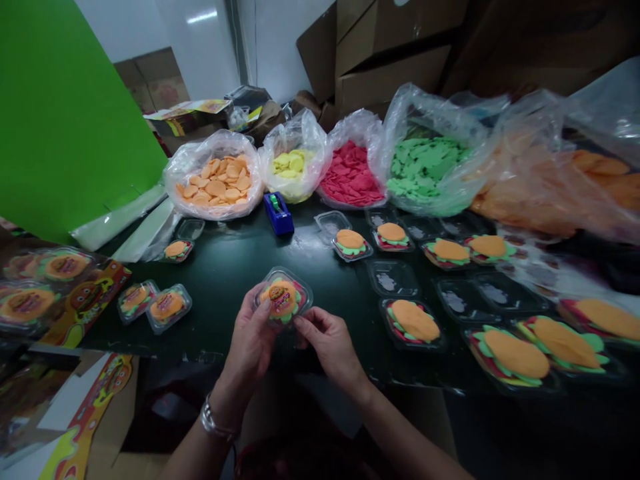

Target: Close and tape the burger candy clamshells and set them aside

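Dark table (240, 267), far edge lined w/ open plastic bags of foam pieces: orange bag (215, 177), yellow bag (293, 163), red bag (350, 175), green bag (425, 167). Right side: open filled trays (515, 357), burger-style stacks, no lids; empty trays (393, 279) btwn them. Near left: two closed packs (167, 307). Blue tape dispenser (279, 213) far centre.

Near centre, just above the table: labelled pack (283, 298), lid on, held btwn both hands. Left hand (250, 347) pinches its left rim, thumb on top. Right hand (327, 343) pinches the near-right rim w/ fingertips. Step in hand looks like closing/checking the lid. Calls for even pressure round the rim, pack kept level.
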Demonstrator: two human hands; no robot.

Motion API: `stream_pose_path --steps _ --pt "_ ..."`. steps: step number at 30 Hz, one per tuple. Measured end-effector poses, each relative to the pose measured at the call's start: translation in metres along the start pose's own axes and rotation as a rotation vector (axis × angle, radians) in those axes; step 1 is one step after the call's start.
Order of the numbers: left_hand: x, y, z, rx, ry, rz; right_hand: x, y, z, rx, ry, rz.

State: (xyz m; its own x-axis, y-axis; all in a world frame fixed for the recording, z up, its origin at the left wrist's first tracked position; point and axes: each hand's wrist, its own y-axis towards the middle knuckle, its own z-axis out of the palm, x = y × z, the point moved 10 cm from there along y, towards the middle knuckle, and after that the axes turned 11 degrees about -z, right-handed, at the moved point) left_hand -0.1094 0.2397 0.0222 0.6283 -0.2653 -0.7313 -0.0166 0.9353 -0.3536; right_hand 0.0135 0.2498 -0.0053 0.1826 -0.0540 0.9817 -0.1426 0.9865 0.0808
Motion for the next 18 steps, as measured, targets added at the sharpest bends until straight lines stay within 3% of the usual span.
stream_pose_path --steps 4,12,16,18 --pt "0.002 0.0 0.002 0.024 0.001 -0.017 -0.001 0.001 0.006 0.072 0.081 -0.022" --pt "0.027 -0.004 0.001 0.022 -0.046 -0.245 -0.005 -0.001 0.009 0.25 0.218 0.005" --pt "0.022 -0.011 0.009 0.028 0.031 -0.203 0.007 -0.008 0.012 0.395 0.18 0.001" --pt "0.015 -0.013 0.014 0.034 0.079 -0.155 0.012 -0.008 0.009 0.4 0.108 -0.032"
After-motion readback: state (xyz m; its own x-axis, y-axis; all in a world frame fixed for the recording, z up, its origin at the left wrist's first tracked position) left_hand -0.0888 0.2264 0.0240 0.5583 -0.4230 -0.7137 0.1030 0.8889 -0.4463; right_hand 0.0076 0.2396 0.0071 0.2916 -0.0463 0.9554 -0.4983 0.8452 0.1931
